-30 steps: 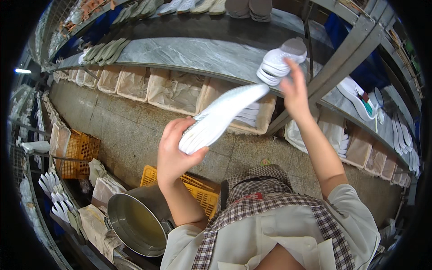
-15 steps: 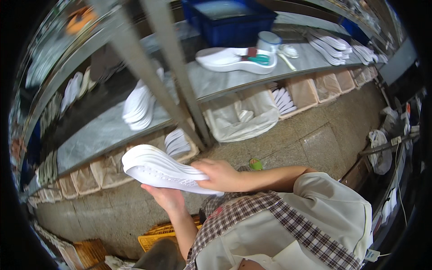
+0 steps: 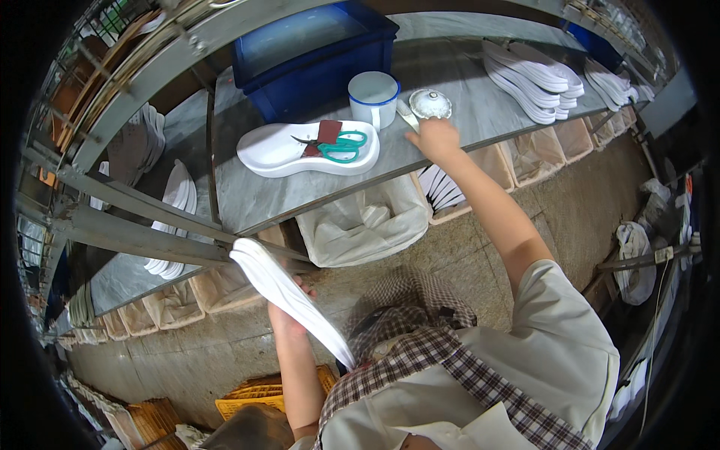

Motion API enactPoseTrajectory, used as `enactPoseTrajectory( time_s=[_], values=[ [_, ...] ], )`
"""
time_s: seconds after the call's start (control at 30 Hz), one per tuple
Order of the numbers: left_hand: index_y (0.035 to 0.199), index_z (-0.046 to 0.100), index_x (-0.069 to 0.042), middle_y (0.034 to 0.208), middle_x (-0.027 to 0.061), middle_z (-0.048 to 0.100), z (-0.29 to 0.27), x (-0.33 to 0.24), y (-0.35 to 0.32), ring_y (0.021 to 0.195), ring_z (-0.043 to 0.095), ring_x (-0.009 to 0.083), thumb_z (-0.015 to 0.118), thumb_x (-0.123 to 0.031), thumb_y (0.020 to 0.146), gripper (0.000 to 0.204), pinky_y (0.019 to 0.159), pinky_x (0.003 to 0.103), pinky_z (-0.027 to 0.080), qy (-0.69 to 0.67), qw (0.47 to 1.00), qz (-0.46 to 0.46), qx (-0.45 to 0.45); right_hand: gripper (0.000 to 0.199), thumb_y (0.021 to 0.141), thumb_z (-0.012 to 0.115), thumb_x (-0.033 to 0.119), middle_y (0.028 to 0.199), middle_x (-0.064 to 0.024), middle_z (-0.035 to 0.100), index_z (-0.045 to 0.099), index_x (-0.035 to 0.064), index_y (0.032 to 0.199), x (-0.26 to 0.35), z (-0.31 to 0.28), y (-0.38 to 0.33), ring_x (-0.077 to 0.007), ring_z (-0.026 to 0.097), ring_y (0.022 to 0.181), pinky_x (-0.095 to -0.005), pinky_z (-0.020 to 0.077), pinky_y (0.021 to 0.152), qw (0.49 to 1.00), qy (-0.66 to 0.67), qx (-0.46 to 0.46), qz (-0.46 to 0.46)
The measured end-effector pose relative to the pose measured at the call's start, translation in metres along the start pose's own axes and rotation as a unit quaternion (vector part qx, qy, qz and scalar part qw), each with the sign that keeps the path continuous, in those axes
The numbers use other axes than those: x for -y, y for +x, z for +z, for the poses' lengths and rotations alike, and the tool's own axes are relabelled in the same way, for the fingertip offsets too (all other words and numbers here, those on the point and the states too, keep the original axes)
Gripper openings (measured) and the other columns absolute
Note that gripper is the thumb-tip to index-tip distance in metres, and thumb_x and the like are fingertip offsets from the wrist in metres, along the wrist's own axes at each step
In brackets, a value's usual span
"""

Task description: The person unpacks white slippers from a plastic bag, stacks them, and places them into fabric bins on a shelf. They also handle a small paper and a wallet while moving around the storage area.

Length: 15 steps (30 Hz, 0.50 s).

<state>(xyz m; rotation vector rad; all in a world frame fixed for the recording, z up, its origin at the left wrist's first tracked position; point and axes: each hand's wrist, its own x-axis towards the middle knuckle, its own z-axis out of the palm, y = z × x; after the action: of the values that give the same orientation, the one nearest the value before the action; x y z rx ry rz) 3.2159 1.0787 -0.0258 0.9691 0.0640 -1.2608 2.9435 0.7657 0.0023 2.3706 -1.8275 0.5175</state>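
My left hand (image 3: 287, 319) is closed around white shoe soles (image 3: 289, 292), nested together and seen edge-on; the soles hide part of the fingers. They are tilted, held in front of the metal bench (image 3: 259, 202). My right arm stretches forward over the bench. There my right hand (image 3: 437, 140) is closed at the lower end of a white-handled tool (image 3: 406, 114), its fingers partly hidden. A round white lid-like piece (image 3: 430, 102) lies just beyond the fingertips. To the left stands a white enamel mug (image 3: 373, 91) with a blue rim.
Green-handled scissors (image 3: 343, 147) and a dark red piece (image 3: 328, 132) lie in a large white sole (image 3: 262, 154). Behind is a blue bin (image 3: 322, 67). More soles (image 3: 529, 79) are stacked at right. Lined baskets (image 3: 367, 225) hang below the bench edge; a metal frame (image 3: 142, 232) stands left.
My right hand has let go of the soles and reached forward right to the white-handled tool. The soles, now in my left hand alone, have turned edge-on. The view has shifted.
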Motion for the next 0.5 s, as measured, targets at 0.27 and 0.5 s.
enactPoseTrajectory(
  time_s=[0.27,0.5],
  values=[
    [0.117,0.051,-0.008,0.073,0.0044,0.054,0.008,0.042,-0.001,0.064,0.052,0.018,0.047,-0.026,0.091,0.032,0.068,0.034,0.046,0.011,0.998,0.009,-0.058,0.019,0.075,0.057,0.016,0.077,-0.0205,0.062,0.062,-0.0008,0.084,-0.04,-0.019,0.01,-0.0348,0.062,0.071,-0.0413,0.0497,0.067,0.995,0.089,0.031,0.012],
    [0.105,0.057,-0.007,0.087,0.006,0.061,0.007,0.039,0.011,0.073,0.06,0.0169,0.049,-0.029,0.09,0.029,0.062,0.031,0.05,0.021,0.998,0.058,0.026,0.025,0.078,0.05,0.014,0.087,-0.0166,0.064,0.065,0.0077,0.096,-0.019,-0.059,0.07,-0.0337,0.061,0.083,-0.0393,0.049,0.073,0.96,0.263,-0.006,-0.101]
  ],
)
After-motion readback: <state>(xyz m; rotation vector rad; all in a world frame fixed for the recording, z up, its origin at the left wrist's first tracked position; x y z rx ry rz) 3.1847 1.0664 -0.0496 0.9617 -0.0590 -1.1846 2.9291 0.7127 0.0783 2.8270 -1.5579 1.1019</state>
